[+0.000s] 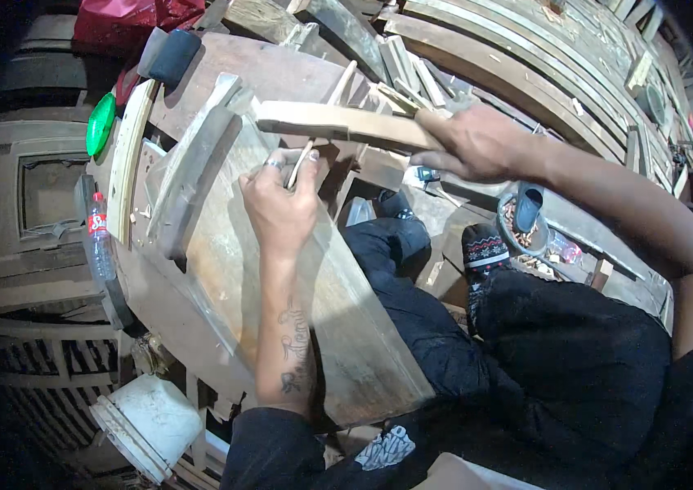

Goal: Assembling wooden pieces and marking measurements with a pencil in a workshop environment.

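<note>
My left hand point(281, 200) is closed in a pinch on a thin wooden stick point(301, 163), held upright over a wide wooden board point(355, 343). My right hand point(485, 139) grips one end of a thick wooden bar point(338, 124). The bar reaches left across the view, its far end just above my left hand; the stick's top is close to its lower edge, and I cannot tell whether they touch. Left of my left hand, a squared wooden beam point(191, 171) lies along the board.
A clear bottle point(99, 237) with a red cap, a green oval piece point(100, 124) and a pale plank point(130, 163) are at the left. A white bucket point(154, 425) stands lower left. On the right is a bowl of wood bits point(518, 237). Stacked planks point(502, 73) fill the back.
</note>
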### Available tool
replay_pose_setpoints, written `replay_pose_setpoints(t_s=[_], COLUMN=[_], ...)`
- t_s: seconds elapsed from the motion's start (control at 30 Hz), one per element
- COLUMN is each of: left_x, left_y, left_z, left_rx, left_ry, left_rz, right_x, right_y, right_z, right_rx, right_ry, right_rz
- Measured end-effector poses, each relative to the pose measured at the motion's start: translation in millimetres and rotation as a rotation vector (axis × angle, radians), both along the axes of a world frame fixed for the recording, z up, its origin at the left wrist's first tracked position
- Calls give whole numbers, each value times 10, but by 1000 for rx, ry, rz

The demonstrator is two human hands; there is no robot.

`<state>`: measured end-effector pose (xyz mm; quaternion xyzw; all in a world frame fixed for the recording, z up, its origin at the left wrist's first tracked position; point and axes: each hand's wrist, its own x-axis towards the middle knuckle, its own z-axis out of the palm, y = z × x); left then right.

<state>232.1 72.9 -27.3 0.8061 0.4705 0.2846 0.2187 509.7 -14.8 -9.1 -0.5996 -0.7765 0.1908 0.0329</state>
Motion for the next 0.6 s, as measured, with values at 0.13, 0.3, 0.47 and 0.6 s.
replay_pose_setpoints(t_s=[0.13,0.3,0.47,0.6], left_x=[28,-5,82,22], left_y=[10,26,-29,4], left_z=[-45,-109,-19,-93], left_rx=[78,-63,71,-41], left_ry=[21,-12,80,-41], left_rz=[-24,21,-4,20], right_x=[317,0,262,70], right_y=[141,-26,58,27], right_z=[-162,-58,-104,-188], right_rx=[79,-29,125,8], right_ry=[17,2,-18,79], right_rz=[-224,-37,-108,-218])
